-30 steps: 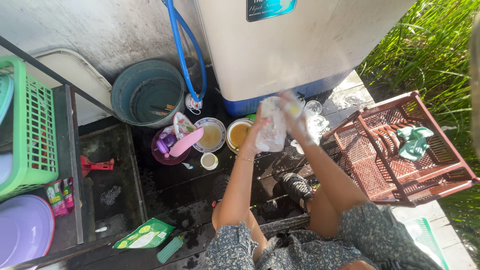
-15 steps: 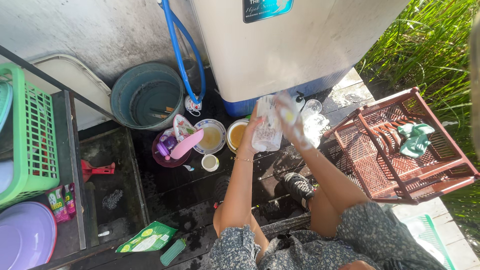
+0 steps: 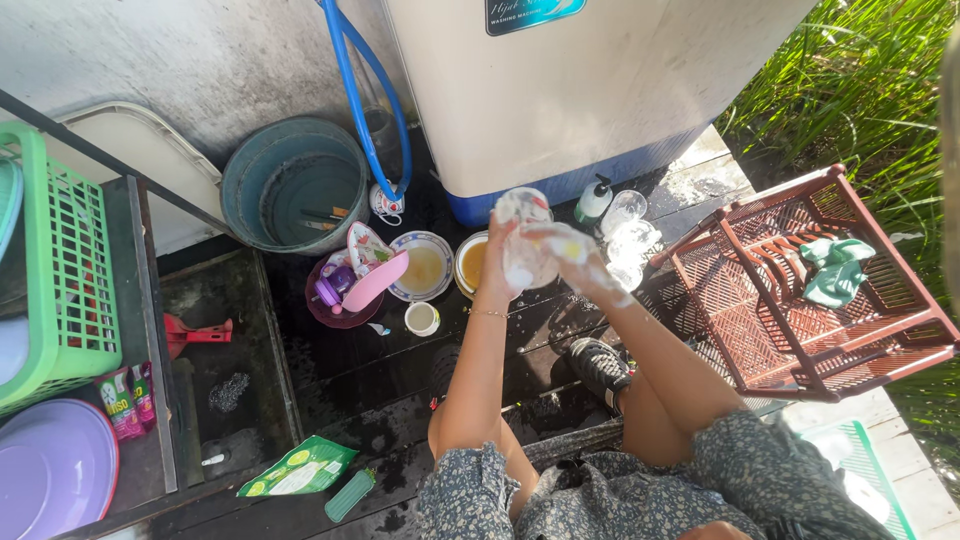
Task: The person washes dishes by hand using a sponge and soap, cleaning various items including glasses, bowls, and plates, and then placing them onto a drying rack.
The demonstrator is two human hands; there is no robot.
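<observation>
Glass (image 3: 524, 235) now tipped, mouth toward camera, versus upright earlier. Clear, patterned, soap-filmed. Left hand (image 3: 497, 262) fingers wrap its side; right hand (image 3: 572, 252) fingers, foamy, pressed against it.

To my lower left, a flat green pouch (image 3: 297, 467) with yellow circles lies on the dark wet floor. Farther left, a small green-and-red sachet pair (image 3: 125, 401) rests beside the purple basin (image 3: 50, 465). Above me, a dark teal rectangular label (image 3: 530, 12) sits on the white washing machine (image 3: 590, 90).
</observation>
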